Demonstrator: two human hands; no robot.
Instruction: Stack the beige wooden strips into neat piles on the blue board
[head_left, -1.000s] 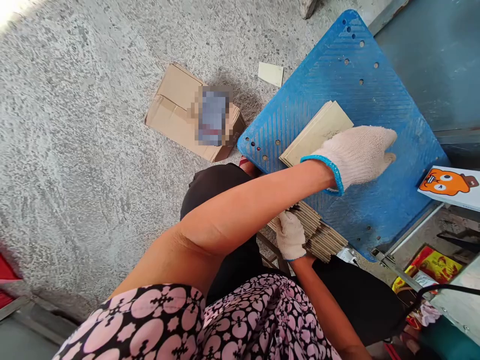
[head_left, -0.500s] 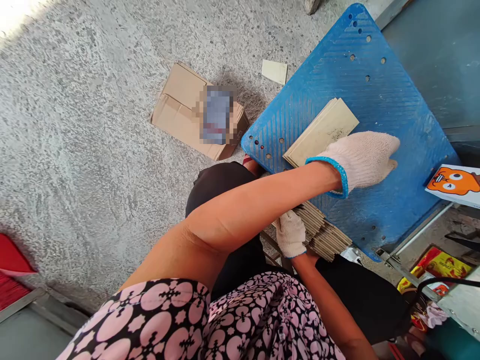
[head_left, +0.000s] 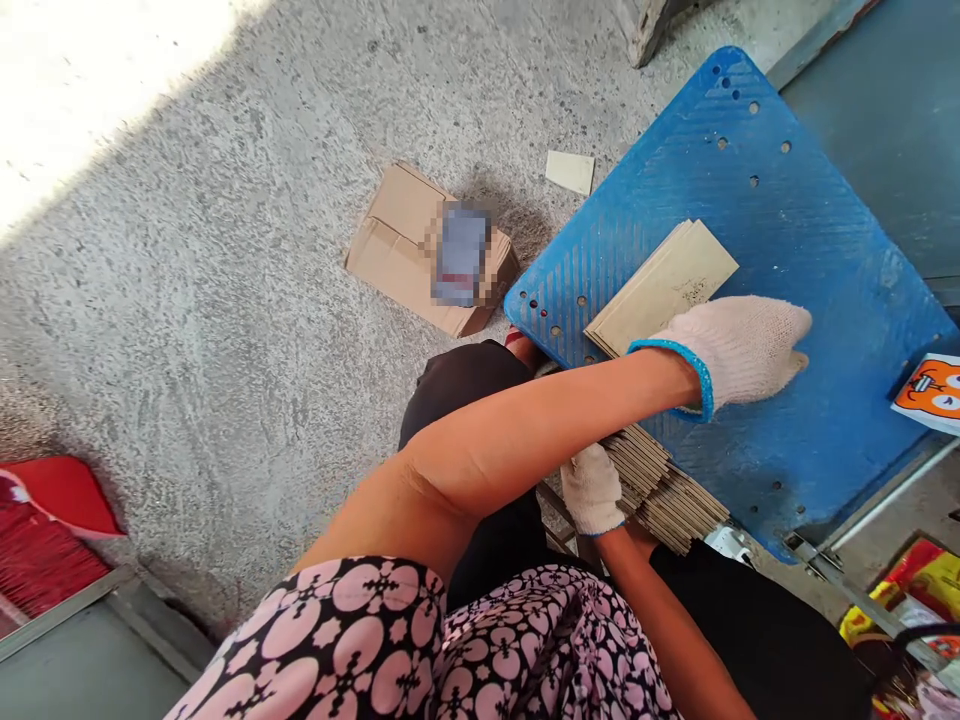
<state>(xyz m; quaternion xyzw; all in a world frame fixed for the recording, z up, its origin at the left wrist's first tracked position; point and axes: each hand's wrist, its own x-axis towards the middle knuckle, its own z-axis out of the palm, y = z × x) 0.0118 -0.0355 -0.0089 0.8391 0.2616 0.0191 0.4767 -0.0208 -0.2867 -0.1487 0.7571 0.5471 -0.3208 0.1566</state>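
Observation:
My left hand (head_left: 739, 350), in a white knit glove with a blue cuff, reaches across my body and lies flat on the blue plastic board (head_left: 757, 210), fingers stretched out. It rests at the near end of a small pile of tan cardboard sheets (head_left: 667, 280) lying on that board. My right hand (head_left: 592, 490), gloved the same way, is closed on the edge of a thick stack of corrugated cardboard sheets (head_left: 664, 490) held at my lap against the board's near edge.
A flattened cardboard box (head_left: 420, 250) and a loose card piece (head_left: 570, 172) lie on the concrete floor. A red broom (head_left: 45, 520) is at the left. A white card with an orange cartoon figure (head_left: 930, 390) and bright packets (head_left: 915, 590) sit at the right.
The view has swung, so everything sits lower and further right in the picture and the red broom shows more. Both hands keep their places on the pile and the stack.

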